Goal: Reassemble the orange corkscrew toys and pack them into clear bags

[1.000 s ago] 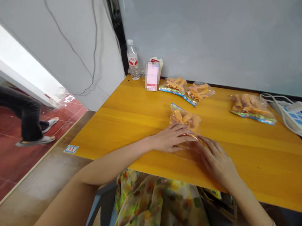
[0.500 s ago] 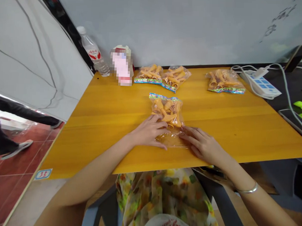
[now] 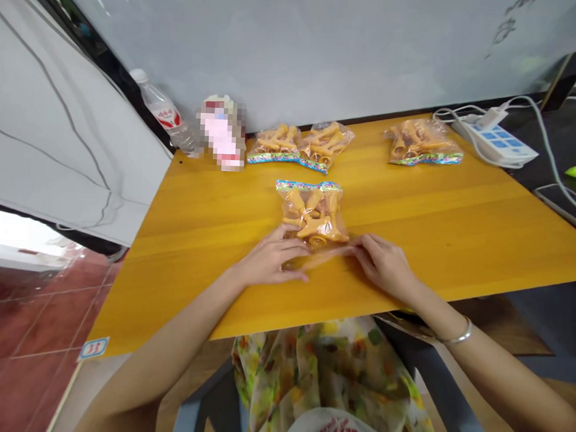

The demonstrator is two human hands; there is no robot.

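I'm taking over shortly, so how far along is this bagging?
Three filled bags lie at the far edge of the table and look finished. In hand is a fourth bag: the left hand rests on its clear end, and the right hand is at the same end. That loose clear end looks left to finish; no further bags show waiting, so little seems to remain.

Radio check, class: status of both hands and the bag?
Left hand flat on clear bag of orange pieces. Right hand on its plastic end. Next bag lies apart.
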